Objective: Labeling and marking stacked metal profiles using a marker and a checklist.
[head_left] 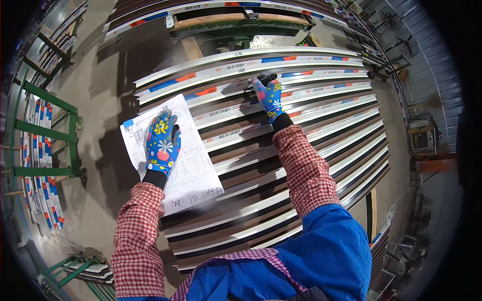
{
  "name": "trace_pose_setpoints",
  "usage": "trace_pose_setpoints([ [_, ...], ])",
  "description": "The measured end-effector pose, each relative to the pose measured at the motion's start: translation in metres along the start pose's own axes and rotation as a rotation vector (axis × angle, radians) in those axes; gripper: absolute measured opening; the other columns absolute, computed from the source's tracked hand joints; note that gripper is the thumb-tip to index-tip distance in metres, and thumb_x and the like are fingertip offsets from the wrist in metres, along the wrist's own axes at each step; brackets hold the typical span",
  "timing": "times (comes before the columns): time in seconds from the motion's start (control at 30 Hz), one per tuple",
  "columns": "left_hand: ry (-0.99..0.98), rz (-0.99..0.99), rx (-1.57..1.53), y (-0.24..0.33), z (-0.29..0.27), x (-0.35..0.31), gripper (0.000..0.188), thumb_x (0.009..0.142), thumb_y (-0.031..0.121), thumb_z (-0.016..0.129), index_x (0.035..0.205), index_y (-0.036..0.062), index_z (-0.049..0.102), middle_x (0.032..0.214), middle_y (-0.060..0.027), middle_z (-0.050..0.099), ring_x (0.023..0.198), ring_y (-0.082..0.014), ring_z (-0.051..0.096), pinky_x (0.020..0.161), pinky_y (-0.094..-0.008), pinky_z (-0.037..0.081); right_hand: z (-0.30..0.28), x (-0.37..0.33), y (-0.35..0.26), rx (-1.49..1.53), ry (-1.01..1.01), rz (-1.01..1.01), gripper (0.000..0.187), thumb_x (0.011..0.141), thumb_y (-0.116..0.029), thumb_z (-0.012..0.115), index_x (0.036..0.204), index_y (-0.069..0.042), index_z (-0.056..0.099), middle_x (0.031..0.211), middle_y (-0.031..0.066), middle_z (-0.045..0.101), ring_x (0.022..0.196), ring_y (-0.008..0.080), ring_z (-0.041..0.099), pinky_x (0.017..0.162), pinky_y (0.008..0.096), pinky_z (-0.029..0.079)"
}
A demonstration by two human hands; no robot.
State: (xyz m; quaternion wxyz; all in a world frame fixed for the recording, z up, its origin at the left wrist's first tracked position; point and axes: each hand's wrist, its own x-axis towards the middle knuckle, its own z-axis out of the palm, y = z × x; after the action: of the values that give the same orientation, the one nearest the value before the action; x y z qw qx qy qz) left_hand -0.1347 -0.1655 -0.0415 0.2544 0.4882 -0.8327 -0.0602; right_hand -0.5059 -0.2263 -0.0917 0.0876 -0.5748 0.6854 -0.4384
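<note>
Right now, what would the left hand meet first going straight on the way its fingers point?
Past the paper sheet beneath it, the left hand would probably meet a white profile with blue and red markings first; depth is unclear.

Light around me: moderate; glare along white-edged profiles point(346, 136); dark shadows across floor point(111, 131); fisheye bending, blackened rim.

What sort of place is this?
Probably a factory workshop or warehouse: long brown-and-white profiles lie in rows, a green frame stands at the left, and a ribbed wall rises at the right.
</note>
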Motion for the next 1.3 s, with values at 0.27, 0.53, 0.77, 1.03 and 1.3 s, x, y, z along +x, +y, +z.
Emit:
trace_pose_setpoints([
  [0.27, 0.035, 0.036, 0.006, 0.000, 0.001, 0.000, 0.034, 0.089, 0.010, 0.062, 0.123, 0.0081, 0.061, 0.136, -0.0142, 0.058, 0.128, -0.0341, 0.051, 0.111, -0.0448, 0.038, 0.001, 0.002, 0.003, -0.060, 0.061, -0.047, 0.034, 0.085, -0.039, 0.070, 0.081, -0.006, 0.070, 0.068, 0.0110, 0.067, 0.062, 0.0297, 0.064, 0.062, 0.0418, 0.049],
  [0.53, 0.035, 0.031, -0.003, 0.002, 0.000, 0.002, 0.034, 0.089, 0.010, 0.063, 0.123, 0.0072, 0.062, 0.136, -0.0139, 0.057, 0.129, -0.0338, 0.051, 0.111, -0.0446, 0.038, 0.007, 0.002, 0.001, 0.179, 0.206, -0.066, 0.027, 0.086, -0.030, 0.072, 0.081, -0.004, 0.068, 0.068, 0.0087, 0.068, 0.061, 0.0245, 0.066, 0.060, 0.0359, 0.051],
  [0.77, 0.029, 0.046, -0.020, 0.009, 0.007, 0.006, 0.034, 0.089, 0.010, 0.063, 0.123, 0.0070, 0.062, 0.136, -0.0134, 0.058, 0.129, -0.0341, 0.051, 0.111, -0.0444, 0.038, -0.001, 0.005, 0.037, -0.056, 0.245, -0.085, 0.020, 0.090, -0.025, 0.068, 0.082, -0.007, 0.069, 0.069, 0.0081, 0.068, 0.064, 0.0229, 0.067, 0.061, 0.0344, 0.050],
  [1.03, 0.054, 0.042, 0.014, -0.003, 0.006, -0.007, 0.032, 0.090, 0.011, 0.062, 0.121, 0.0068, 0.063, 0.133, -0.0148, 0.060, 0.125, -0.0346, 0.054, 0.108, -0.0443, 0.041, 0.018, -0.002, 0.034, 0.161, 0.204, -0.022, 0.028, 0.087, -0.035, 0.070, 0.077, -0.008, 0.071, 0.072, 0.0114, 0.069, 0.069, 0.0321, 0.066, 0.068, 0.0455, 0.049],
  [1.3, 0.087, 0.093, 0.028, -0.007, 0.007, 0.004, 0.028, 0.093, 0.016, 0.062, 0.119, 0.0077, 0.063, 0.130, -0.0154, 0.061, 0.121, -0.0355, 0.056, 0.105, -0.0432, 0.043, 0.001, 0.014, 0.042, -0.455, 0.242, -0.494, 0.041, 0.085, -0.046, 0.069, 0.074, -0.007, 0.072, 0.064, 0.0097, 0.067, 0.062, 0.0312, 0.065, 0.061, 0.0419, 0.049],
])
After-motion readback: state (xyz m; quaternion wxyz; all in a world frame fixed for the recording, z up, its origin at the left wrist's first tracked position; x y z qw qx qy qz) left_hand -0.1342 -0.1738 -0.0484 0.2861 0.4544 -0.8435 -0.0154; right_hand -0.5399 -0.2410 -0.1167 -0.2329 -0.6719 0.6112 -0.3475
